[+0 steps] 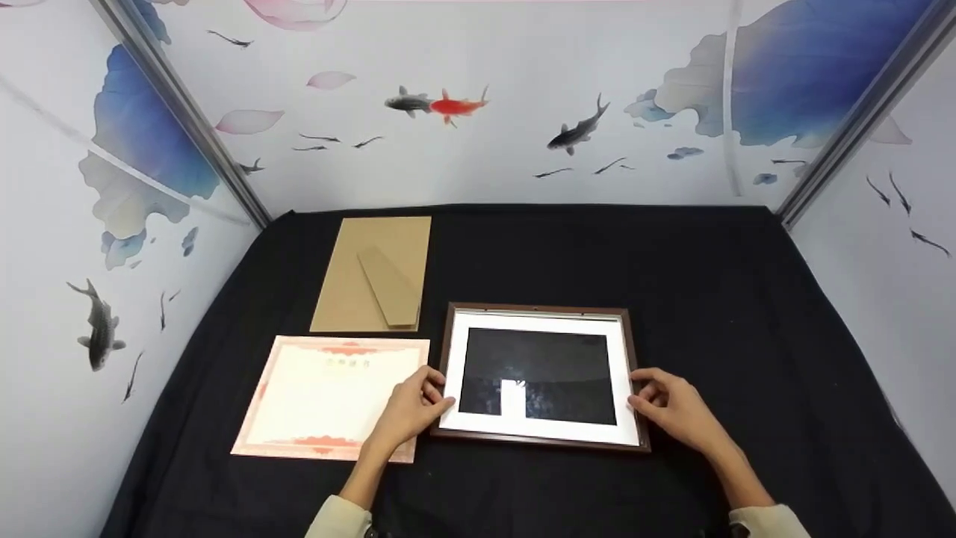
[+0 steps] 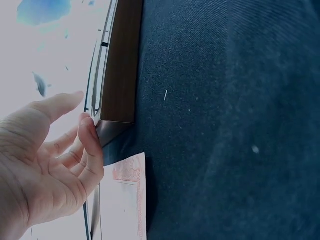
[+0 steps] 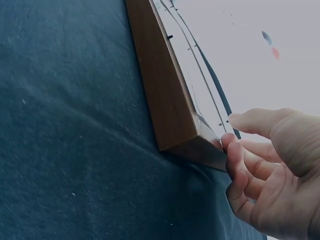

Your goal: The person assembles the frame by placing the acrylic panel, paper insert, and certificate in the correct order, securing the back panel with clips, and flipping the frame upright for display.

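A picture frame (image 1: 538, 441) lies flat on the bench (image 1: 747, 321), about midway between its left and right edges and well apart from its back edge. A black cloth (image 1: 709, 261) covers the bench. The frame has a dark brown rim, a white border (image 1: 478, 423) inside it and a dark, shiny middle (image 1: 553, 366) with a pale reflection; small black tabs (image 2: 105, 44) stand along the inner side of the rim. The left hand (image 1: 411, 403) is at the frame's left side and the right hand (image 1: 672, 403) at its right side, both toward the near corners. Each pinches the side of the frame, with the fingers (image 2: 90, 145) curled against the outside and the thumb (image 3: 257, 121) over the top; whether the thumbs press on the rim or the white border I cannot tell. Just beside the frame, toward the left edge of the bench, lies a pale certificate sheet (image 1: 321, 396) with a reddish ornamental edge, and the left hand reaches across its right part. Behind that sheet, near the back-left corner of the bench, a brown backing board (image 1: 343, 269) lies with its stand flap (image 1: 394, 295) facing up. Pale sleeves (image 1: 340, 518) cover the forearms. White walls (image 1: 493, 164) printed with fish (image 1: 457, 106) and blue leaves (image 1: 799, 82) rise beyond the back, left and right edges.
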`<action>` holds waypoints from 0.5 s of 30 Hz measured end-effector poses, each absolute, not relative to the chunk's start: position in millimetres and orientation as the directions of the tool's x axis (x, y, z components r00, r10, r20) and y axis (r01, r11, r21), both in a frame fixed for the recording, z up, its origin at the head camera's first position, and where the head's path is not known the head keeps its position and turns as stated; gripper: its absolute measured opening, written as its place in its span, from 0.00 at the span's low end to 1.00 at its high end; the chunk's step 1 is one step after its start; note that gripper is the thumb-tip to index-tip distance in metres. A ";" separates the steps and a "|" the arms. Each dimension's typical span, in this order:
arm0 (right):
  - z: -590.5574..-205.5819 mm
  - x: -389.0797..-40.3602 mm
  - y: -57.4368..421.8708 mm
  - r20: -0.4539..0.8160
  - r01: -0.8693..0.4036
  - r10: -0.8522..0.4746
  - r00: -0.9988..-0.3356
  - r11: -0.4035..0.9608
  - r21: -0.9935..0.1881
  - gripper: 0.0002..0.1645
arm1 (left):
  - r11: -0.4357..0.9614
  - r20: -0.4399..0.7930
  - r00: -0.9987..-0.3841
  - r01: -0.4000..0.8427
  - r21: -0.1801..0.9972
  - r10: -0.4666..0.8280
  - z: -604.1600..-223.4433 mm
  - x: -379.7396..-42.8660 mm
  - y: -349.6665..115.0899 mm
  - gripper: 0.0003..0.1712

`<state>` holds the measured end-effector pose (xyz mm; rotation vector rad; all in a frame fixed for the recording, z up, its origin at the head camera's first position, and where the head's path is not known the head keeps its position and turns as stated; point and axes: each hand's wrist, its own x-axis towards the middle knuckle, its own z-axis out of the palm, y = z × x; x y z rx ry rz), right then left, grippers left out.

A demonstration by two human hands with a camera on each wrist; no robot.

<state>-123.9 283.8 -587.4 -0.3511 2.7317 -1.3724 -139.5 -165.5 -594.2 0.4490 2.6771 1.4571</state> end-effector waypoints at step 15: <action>-599.7 -124.5 299.1 0.087 -0.318 -0.438 -0.895 0.488 -0.813 0.33 | 0.462 0.069 -0.920 0.258 0.848 0.386 -601.1 -148.1 -182.2 0.29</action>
